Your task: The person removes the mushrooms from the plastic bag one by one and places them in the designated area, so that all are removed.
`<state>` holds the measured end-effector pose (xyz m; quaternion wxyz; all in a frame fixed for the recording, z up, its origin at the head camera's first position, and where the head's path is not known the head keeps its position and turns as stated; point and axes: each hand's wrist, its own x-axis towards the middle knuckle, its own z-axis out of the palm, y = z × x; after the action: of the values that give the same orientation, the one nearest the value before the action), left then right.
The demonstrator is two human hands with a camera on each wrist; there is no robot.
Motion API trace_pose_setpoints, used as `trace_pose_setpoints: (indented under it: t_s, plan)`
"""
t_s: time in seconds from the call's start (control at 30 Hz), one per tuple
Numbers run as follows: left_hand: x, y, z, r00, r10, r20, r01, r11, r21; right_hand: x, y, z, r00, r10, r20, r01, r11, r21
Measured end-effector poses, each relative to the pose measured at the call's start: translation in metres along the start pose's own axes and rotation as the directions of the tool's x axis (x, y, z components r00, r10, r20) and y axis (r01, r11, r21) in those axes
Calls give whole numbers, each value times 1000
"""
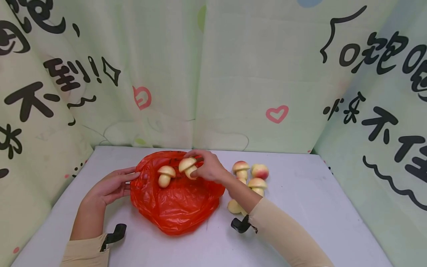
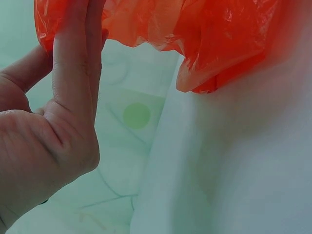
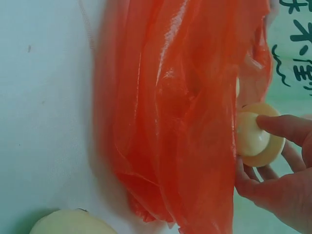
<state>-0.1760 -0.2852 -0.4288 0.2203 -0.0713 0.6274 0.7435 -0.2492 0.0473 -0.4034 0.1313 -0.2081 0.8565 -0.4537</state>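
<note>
An open red plastic bag (image 1: 176,211) stands on the table, a toy mushroom (image 1: 165,180) with pale cap and stem inside it. At its left rim my left hand (image 1: 111,185) pinches the plastic; in the left wrist view that hand (image 2: 73,107) has long, fairly straight fingers against the bag (image 2: 224,44). My right hand (image 1: 210,167) holds another toy mushroom (image 1: 187,165) over the bag's opening. In the right wrist view, the thumb and fingers of this hand (image 3: 282,170) grip the mushroom (image 3: 253,136) beside the red plastic.
To the right of the bag lie several toy mushrooms (image 1: 241,167), partly hidden by the right forearm, with a round yellow-and-red piece (image 1: 260,171) among them. The white table (image 1: 300,207) meets a printed curtain (image 1: 233,92) at the back and sides.
</note>
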Motion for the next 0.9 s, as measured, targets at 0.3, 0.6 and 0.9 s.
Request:
trace_pose_setpoints:
  t_s: [0.3, 0.6, 0.9]
  plan:
    - [0, 0, 1, 1000, -4, 8, 4, 1000, -7, -20, -1, -16, 1000, -19, -14, 20, 1000, 12]
    - [1, 0, 1, 1000, -11, -2, 11, 1000, 5, -47, 1, -36, 997, -28, -74, 33, 997, 75]
    - [-1, 2, 3, 1000, -13, -1, 13, 1000, -2, -73, 11, -61, 990, -21, -137, 36, 994, 107]
